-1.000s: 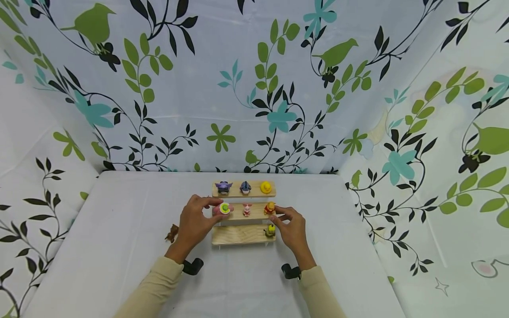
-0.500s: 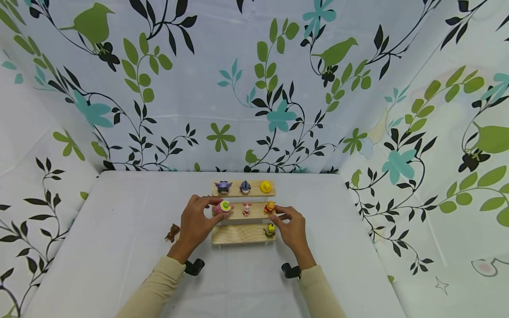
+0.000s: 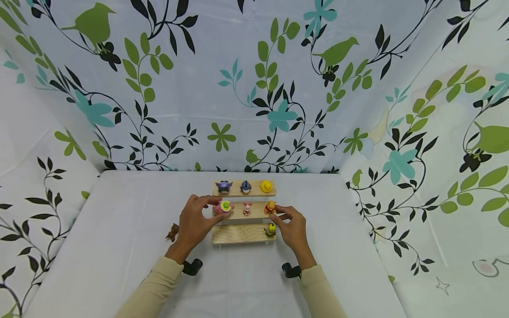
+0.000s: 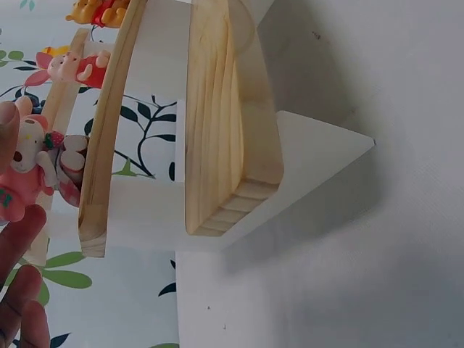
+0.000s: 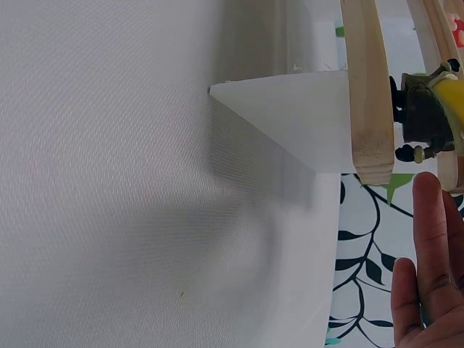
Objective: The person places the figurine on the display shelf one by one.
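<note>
In the head view, a three-tier wooden display shelf (image 3: 232, 236) stands mid-table. My left hand (image 3: 195, 225) pinches a pink toy figurine (image 3: 224, 207) at the left end of the middle tier. The left wrist view shows that figurine (image 4: 29, 156) with a white face and a strawberry, close to the fingers (image 4: 18, 246). At the tier's other end my right hand (image 3: 292, 227) holds a Winnie-the-Pooh figurine (image 3: 270, 207) between thumb and index finger; its right wrist view hides this contact. A piglet figurine (image 3: 247, 209) stands between them.
The top tier carries a purple figurine (image 3: 224, 187), a blue-grey figurine (image 3: 245, 187) and a yellow figurine (image 3: 266, 187). A yellow-and-dark figurine (image 3: 271, 229) stands on the bottom tier's right end. A brown figurine (image 3: 172, 232) lies on the table beside my left wrist.
The pink figurine has turned slightly and shifted a little right in my left hand. My right hand has stayed in place.
</note>
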`<move>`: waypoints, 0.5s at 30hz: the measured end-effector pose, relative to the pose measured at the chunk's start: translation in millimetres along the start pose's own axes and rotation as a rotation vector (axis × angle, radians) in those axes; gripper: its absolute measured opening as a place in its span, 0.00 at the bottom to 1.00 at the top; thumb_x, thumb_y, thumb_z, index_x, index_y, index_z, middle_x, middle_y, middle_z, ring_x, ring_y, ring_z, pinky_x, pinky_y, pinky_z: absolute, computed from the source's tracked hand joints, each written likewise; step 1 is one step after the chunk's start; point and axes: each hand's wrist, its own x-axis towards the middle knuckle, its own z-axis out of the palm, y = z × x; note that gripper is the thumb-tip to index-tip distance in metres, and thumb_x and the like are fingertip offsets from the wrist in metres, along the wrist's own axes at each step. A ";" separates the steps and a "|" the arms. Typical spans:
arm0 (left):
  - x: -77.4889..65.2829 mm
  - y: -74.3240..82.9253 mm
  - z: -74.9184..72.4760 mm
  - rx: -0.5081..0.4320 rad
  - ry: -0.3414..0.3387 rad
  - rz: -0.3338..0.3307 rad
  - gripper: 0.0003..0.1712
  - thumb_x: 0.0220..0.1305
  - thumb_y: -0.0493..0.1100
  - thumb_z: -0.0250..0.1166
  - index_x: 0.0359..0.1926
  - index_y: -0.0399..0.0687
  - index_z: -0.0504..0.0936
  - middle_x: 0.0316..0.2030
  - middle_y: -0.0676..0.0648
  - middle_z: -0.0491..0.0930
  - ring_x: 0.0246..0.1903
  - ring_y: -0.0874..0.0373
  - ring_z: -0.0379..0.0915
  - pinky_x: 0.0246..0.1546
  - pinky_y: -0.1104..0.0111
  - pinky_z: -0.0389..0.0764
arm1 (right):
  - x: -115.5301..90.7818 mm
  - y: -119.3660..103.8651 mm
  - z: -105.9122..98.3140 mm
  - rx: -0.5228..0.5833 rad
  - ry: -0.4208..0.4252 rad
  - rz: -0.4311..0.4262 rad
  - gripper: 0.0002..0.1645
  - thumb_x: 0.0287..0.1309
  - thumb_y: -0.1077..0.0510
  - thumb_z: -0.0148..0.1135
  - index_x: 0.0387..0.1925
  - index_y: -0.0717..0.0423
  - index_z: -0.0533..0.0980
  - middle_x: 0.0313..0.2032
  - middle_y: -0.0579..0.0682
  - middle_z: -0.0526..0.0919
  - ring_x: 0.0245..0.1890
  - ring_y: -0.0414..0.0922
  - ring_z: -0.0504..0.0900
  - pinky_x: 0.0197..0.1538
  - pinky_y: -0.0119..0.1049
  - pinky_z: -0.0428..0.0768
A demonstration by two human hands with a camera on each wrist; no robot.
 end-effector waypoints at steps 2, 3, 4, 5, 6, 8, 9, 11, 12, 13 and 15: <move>-0.7 0.1 -2.6 -0.001 0.003 -0.001 0.33 0.48 0.54 0.88 0.55 0.52 0.90 0.45 0.50 0.91 0.42 0.52 0.76 0.39 0.59 0.78 | -0.5 -0.4 0.0 -0.008 0.000 0.001 0.22 0.59 0.54 0.78 0.56 0.48 0.88 0.47 0.48 0.90 0.42 0.47 0.89 0.55 0.54 0.85; -1.1 -0.1 -4.0 0.000 0.006 -0.001 0.32 0.48 0.54 0.88 0.55 0.52 0.90 0.45 0.50 0.91 0.42 0.53 0.76 0.40 0.59 0.78 | -0.7 -0.8 0.0 -0.010 0.000 0.003 0.22 0.59 0.54 0.78 0.56 0.48 0.88 0.47 0.48 0.90 0.42 0.47 0.89 0.54 0.53 0.85; -1.4 -0.3 -5.5 -0.002 0.008 -0.001 0.32 0.48 0.54 0.88 0.55 0.52 0.90 0.45 0.50 0.91 0.42 0.53 0.75 0.41 0.59 0.78 | -0.8 -1.2 -0.1 -0.014 0.002 0.005 0.22 0.59 0.54 0.78 0.56 0.48 0.88 0.47 0.48 0.90 0.42 0.47 0.89 0.54 0.51 0.86; -1.8 -0.7 -7.1 -0.004 0.009 0.000 0.32 0.48 0.53 0.88 0.55 0.52 0.90 0.45 0.50 0.92 0.42 0.53 0.75 0.41 0.59 0.78 | -1.0 -1.6 -0.1 -0.017 0.002 0.006 0.22 0.59 0.54 0.78 0.56 0.47 0.88 0.47 0.47 0.90 0.42 0.46 0.89 0.53 0.49 0.86; -2.1 -1.4 -8.7 -0.006 0.011 0.002 0.32 0.48 0.53 0.88 0.55 0.52 0.89 0.45 0.49 0.92 0.42 0.53 0.75 0.42 0.59 0.78 | -1.1 -2.0 -0.2 -0.019 0.003 0.007 0.22 0.59 0.53 0.79 0.56 0.47 0.88 0.47 0.47 0.90 0.42 0.46 0.89 0.53 0.48 0.86; -2.5 -3.1 -11.7 -0.006 0.015 0.002 0.32 0.47 0.53 0.88 0.54 0.52 0.89 0.45 0.49 0.92 0.42 0.54 0.75 0.42 0.59 0.77 | -1.0 -2.3 -0.3 -0.019 0.004 0.007 0.22 0.59 0.53 0.79 0.56 0.47 0.88 0.46 0.46 0.90 0.42 0.45 0.88 0.52 0.47 0.86; -2.8 -4.4 -13.3 -0.006 0.017 0.002 0.32 0.47 0.52 0.88 0.54 0.52 0.89 0.45 0.49 0.92 0.42 0.54 0.75 0.42 0.59 0.77 | -0.8 -2.1 -0.3 -0.017 0.004 0.008 0.22 0.59 0.54 0.79 0.56 0.47 0.88 0.46 0.46 0.90 0.42 0.45 0.88 0.52 0.47 0.86; -3.5 -8.0 -16.4 -0.004 0.021 0.000 0.32 0.47 0.52 0.88 0.54 0.52 0.89 0.45 0.50 0.92 0.42 0.54 0.75 0.41 0.60 0.75 | -0.6 -1.4 -0.2 -0.014 0.005 0.004 0.22 0.59 0.53 0.79 0.56 0.47 0.88 0.46 0.47 0.90 0.42 0.46 0.88 0.52 0.49 0.86; -4.0 -10.1 -18.0 -0.002 0.026 0.000 0.31 0.47 0.51 0.88 0.53 0.52 0.89 0.44 0.50 0.92 0.42 0.54 0.75 0.40 0.61 0.75 | -0.5 -0.9 -0.2 -0.011 0.007 0.001 0.22 0.59 0.53 0.79 0.56 0.47 0.88 0.46 0.47 0.90 0.42 0.46 0.88 0.53 0.51 0.86; -4.4 -12.3 -19.8 0.000 0.029 -0.004 0.30 0.48 0.51 0.88 0.53 0.52 0.89 0.44 0.50 0.92 0.42 0.55 0.75 0.40 0.62 0.74 | -0.4 -0.4 -0.1 -0.007 0.007 0.000 0.22 0.59 0.53 0.79 0.56 0.48 0.88 0.46 0.48 0.90 0.42 0.46 0.89 0.53 0.52 0.85; -5.2 -17.0 -24.0 0.007 0.033 -0.016 0.30 0.49 0.50 0.88 0.53 0.53 0.89 0.44 0.50 0.92 0.42 0.55 0.75 0.39 0.63 0.73 | -0.3 0.1 -0.2 0.000 0.009 -0.003 0.22 0.59 0.53 0.79 0.56 0.48 0.88 0.46 0.48 0.90 0.42 0.47 0.89 0.53 0.54 0.85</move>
